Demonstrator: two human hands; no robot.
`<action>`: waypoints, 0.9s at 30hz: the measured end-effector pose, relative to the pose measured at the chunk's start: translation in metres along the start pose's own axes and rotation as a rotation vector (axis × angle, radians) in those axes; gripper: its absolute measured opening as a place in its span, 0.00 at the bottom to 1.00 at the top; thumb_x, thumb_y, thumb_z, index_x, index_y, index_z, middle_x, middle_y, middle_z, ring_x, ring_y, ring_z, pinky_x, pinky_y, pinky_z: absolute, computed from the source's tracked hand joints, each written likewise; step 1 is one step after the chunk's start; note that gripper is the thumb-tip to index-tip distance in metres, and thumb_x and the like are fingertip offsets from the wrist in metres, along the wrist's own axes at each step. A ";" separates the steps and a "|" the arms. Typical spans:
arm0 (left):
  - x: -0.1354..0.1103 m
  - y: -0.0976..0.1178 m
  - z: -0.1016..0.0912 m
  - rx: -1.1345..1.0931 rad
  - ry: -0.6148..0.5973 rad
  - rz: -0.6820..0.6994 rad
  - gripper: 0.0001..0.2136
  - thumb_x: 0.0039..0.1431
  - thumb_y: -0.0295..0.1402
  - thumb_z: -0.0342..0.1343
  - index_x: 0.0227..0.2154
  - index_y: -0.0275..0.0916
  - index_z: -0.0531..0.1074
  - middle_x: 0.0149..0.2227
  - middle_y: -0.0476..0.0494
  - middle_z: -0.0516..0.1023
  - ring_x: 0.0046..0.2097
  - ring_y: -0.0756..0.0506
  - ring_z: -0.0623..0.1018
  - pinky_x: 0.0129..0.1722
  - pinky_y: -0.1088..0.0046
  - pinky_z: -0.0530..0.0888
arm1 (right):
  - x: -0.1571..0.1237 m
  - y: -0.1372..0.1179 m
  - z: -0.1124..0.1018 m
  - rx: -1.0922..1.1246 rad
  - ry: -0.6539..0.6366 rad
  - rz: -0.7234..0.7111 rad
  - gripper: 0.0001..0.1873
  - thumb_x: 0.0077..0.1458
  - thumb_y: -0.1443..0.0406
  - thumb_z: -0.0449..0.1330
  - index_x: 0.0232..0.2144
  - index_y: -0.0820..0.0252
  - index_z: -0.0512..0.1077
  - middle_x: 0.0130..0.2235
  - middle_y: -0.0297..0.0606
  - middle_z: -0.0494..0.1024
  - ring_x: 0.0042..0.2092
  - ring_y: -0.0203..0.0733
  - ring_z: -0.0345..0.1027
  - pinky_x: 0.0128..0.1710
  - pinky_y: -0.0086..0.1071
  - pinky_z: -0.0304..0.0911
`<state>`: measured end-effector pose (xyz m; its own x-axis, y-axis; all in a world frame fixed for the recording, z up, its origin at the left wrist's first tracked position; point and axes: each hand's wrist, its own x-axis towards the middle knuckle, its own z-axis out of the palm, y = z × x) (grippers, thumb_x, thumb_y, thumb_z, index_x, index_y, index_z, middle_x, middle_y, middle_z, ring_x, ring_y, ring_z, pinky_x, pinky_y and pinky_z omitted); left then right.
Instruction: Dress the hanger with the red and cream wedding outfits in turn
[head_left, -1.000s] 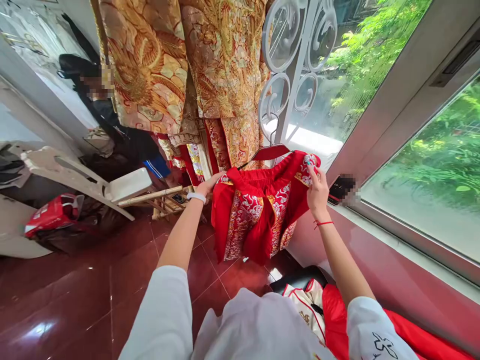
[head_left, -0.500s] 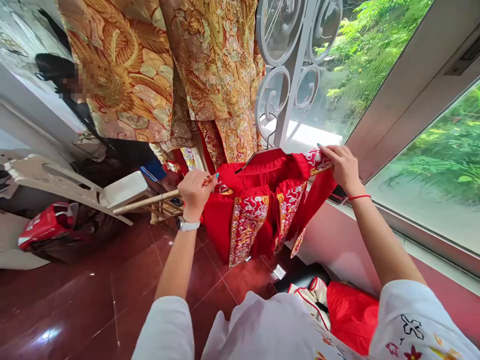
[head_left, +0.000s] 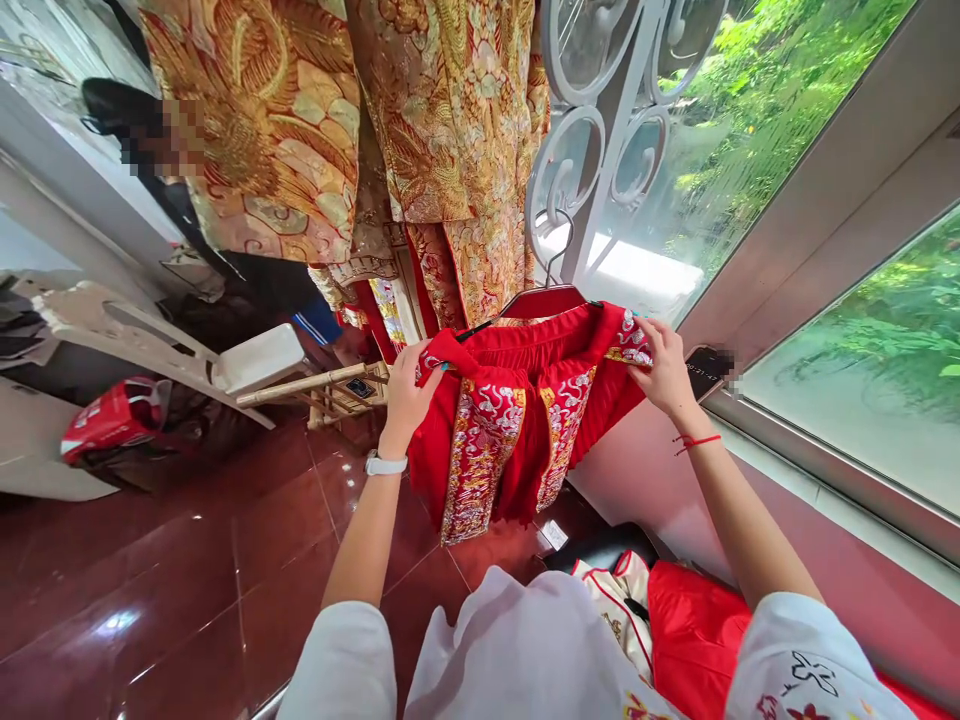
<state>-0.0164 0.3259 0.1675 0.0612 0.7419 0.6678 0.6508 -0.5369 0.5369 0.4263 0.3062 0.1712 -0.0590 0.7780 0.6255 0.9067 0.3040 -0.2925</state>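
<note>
A red embroidered skirt (head_left: 517, 420) hangs from a red hanger (head_left: 544, 298) in front of me. My left hand (head_left: 409, 390) pinches the left end of its waistband. At the right end, my right hand (head_left: 664, 375) grips the waistband with closed fingers. The skirt's panels with gold and white embroidery hang down between my hands. A white watch sits on my left wrist and a red string on my right wrist.
Gold brocade garments (head_left: 360, 130) hang behind the skirt. A white scrolled window grille (head_left: 607, 140) and a windowsill with a phone (head_left: 709, 370) are on the right. A white folding chair (head_left: 225, 370), a red bag (head_left: 112, 420) and another person (head_left: 187, 230) are on the left. Red cloth (head_left: 697, 640) lies by my lap.
My right hand has come down and inward along the waistband. My left hand has shifted slightly right and now pinches the band's end. The skirt hangs a little lower.
</note>
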 end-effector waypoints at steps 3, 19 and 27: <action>-0.005 0.002 0.006 0.062 0.069 -0.016 0.20 0.66 0.43 0.52 0.56 0.39 0.69 0.54 0.35 0.74 0.57 0.37 0.73 0.60 0.54 0.68 | 0.001 -0.016 0.000 -0.023 0.009 0.017 0.42 0.51 0.68 0.59 0.68 0.53 0.55 0.61 0.50 0.64 0.61 0.59 0.60 0.59 0.56 0.62; -0.038 0.031 0.040 0.175 0.497 -0.286 0.12 0.65 0.30 0.53 0.47 0.37 0.77 0.46 0.34 0.72 0.51 0.38 0.74 0.54 0.59 0.70 | -0.048 -0.165 0.123 0.414 -0.125 0.401 0.04 0.60 0.66 0.51 0.32 0.57 0.64 0.32 0.43 0.73 0.34 0.46 0.67 0.39 0.40 0.65; -0.075 0.025 0.022 0.124 0.307 -0.287 0.12 0.57 0.19 0.50 0.40 0.38 0.73 0.40 0.38 0.74 0.46 0.41 0.76 0.49 0.63 0.71 | -0.079 -0.168 0.031 0.945 -0.112 0.554 0.20 0.60 0.50 0.54 0.24 0.53 0.54 0.21 0.26 0.54 0.23 0.34 0.46 0.23 0.30 0.46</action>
<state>0.0119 0.2656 0.1196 -0.3516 0.6898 0.6329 0.6958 -0.2597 0.6696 0.2655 0.2104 0.1482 0.1758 0.9676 0.1814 0.1367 0.1585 -0.9778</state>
